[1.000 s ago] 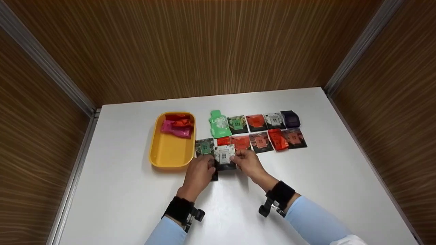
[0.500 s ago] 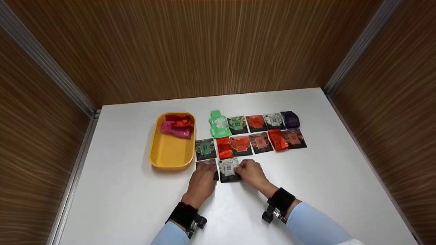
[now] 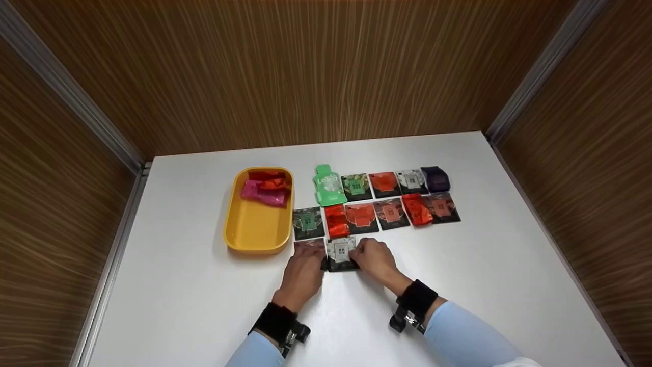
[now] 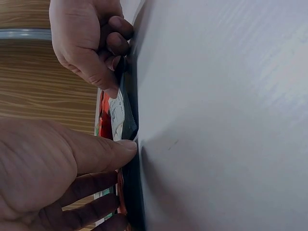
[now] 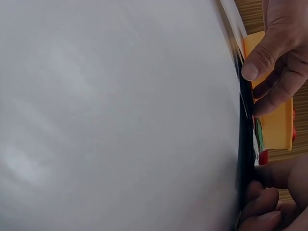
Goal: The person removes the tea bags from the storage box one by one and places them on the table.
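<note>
A white-and-black square sachet (image 3: pixel 340 248) lies in the front row on the table, and my right hand (image 3: pixel 376 259) pinches its right edge. In the left wrist view that right hand (image 4: pixel 89 41) has its thumb on top of the sachet and fingers curled at its edge. My left hand (image 3: pixel 303 272) rests its extended fingers on a dark reddish sachet (image 3: pixel 308 242) just to the left, covering most of it. The left thumb (image 4: pixel 103 153) touches close to where the two sachets meet. Directly behind them lie a dark green sachet (image 3: pixel 308 223) and a shiny red packet (image 3: pixel 337 221).
A yellow tray (image 3: pixel 259 232) left of the sachets holds pink and red packets (image 3: pixel 266 193). Two rows of sachets extend right, with a green spouted pouch (image 3: pixel 329 186) and a dark purple packet (image 3: pixel 435 179) at the back row's ends. Wood-grain panels (image 3: pixel 326 76) enclose the white table.
My right hand has brought the white-and-black sachet toward me and down onto the table, uncovering the red packet. My left hand has shifted slightly toward me onto the dark reddish sachet.
</note>
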Tool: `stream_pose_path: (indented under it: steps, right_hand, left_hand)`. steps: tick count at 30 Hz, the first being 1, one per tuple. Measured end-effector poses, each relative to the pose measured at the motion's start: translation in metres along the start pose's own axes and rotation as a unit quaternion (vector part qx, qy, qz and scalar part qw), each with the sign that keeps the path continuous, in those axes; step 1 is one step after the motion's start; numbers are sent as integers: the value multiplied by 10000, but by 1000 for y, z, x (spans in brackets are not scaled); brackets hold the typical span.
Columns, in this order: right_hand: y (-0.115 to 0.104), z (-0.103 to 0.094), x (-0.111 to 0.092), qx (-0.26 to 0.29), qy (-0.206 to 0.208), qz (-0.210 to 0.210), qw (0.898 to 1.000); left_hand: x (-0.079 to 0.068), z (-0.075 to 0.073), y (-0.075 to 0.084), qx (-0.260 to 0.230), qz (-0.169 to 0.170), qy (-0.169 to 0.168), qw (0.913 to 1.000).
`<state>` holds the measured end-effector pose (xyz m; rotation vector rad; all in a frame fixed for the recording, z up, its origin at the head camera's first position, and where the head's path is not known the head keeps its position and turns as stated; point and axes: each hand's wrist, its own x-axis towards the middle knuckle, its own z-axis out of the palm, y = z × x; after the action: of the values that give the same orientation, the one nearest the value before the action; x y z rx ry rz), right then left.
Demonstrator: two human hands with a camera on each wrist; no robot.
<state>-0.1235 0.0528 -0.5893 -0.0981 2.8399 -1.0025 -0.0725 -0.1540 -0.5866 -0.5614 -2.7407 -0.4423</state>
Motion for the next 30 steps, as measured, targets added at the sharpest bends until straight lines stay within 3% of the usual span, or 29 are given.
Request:
stream_pose_path:
  steps: [19, 25, 30]
  right_hand:
    - [0, -1, 1, 6, 70, -40, 10000]
    - [-2, -7, 2, 225, 73, -43, 9997]
    - [-15, -16, 9, 372, 66, -310, 9988]
  left_hand:
    - [4, -6, 1, -242, -71, -158, 9996]
    - [18, -27, -4, -971, -514, -310, 9935]
    - [39, -55, -21, -1422, -1301, -323, 9807]
